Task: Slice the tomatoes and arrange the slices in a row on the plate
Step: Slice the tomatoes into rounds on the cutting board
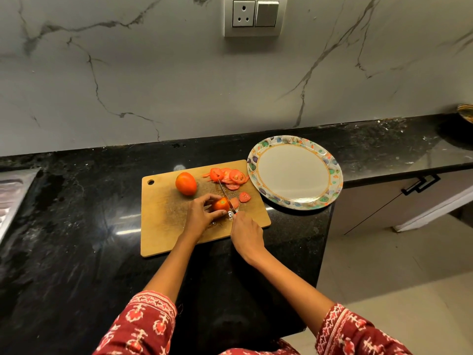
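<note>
On the wooden cutting board (pixel 163 221) my left hand (pixel 202 213) grips a partly cut tomato (pixel 221 204). My right hand (pixel 247 237) holds a knife (pixel 225 194) whose blade stands against the tomato's right side. Two loose slices (pixel 244 197) lie just right of the blade. A heap of several slices (pixel 230 176) lies at the board's far right corner. A whole tomato (pixel 186 183) sits at the far middle of the board. The white plate (pixel 294 172) with a coloured rim stands to the right of the board with nothing on it.
The black stone counter (pixel 76 226) ends in a corner just right of the board and plate, with floor beyond. A steel sink drainboard (pixel 12 196) is at the far left. A marble wall with a socket (pixel 253 16) rises behind.
</note>
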